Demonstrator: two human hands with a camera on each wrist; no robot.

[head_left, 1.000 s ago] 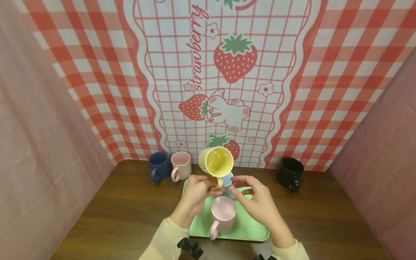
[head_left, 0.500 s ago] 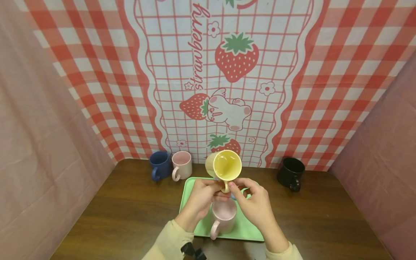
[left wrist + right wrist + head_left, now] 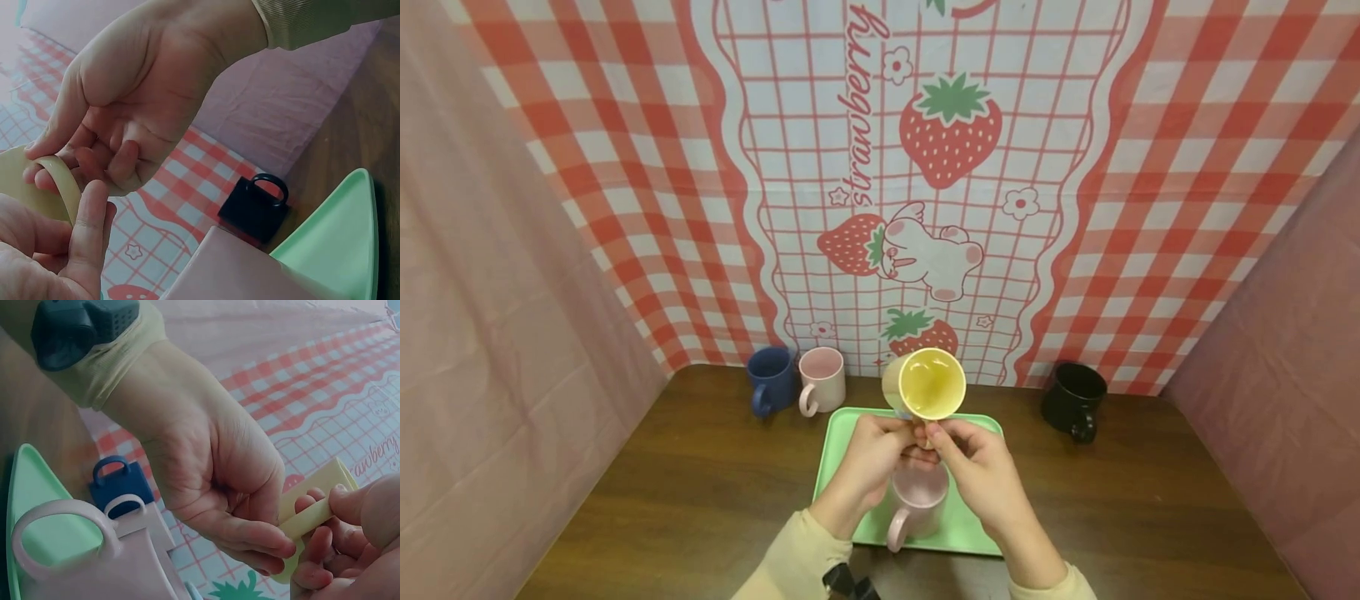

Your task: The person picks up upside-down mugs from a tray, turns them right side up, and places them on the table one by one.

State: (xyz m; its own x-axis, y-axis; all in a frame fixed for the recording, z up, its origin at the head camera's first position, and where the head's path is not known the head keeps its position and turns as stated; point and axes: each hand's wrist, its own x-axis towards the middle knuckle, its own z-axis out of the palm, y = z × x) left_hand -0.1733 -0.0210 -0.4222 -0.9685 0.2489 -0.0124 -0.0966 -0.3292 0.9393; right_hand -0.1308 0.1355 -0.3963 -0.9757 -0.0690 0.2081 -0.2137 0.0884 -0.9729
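A yellow mug (image 3: 932,383) is held up over the green tray (image 3: 838,442), its open mouth tilted toward the head camera. My left hand (image 3: 874,460) pinches its handle between thumb and fingers, as the left wrist view also shows. From the other side my right hand (image 3: 979,467) pinches the same handle (image 3: 61,182), fingertips close to the left ones. Below the hands a pink mug (image 3: 921,504) stands upright on the tray, handle toward me. Behind the hands a light blue mug is almost wholly hidden; only a sliver shows.
At the back left of the wooden table (image 3: 685,475) stand a dark blue mug (image 3: 771,379) and a pale pink mug (image 3: 822,380) side by side. A black mug (image 3: 1075,398) stands at the back right. A strawberry-print cloth (image 3: 951,133) hangs behind.
My right hand has come in from the right and taken hold of the handle with my left. The yellow mug has shifted slightly right and turned its mouth more toward the head camera.
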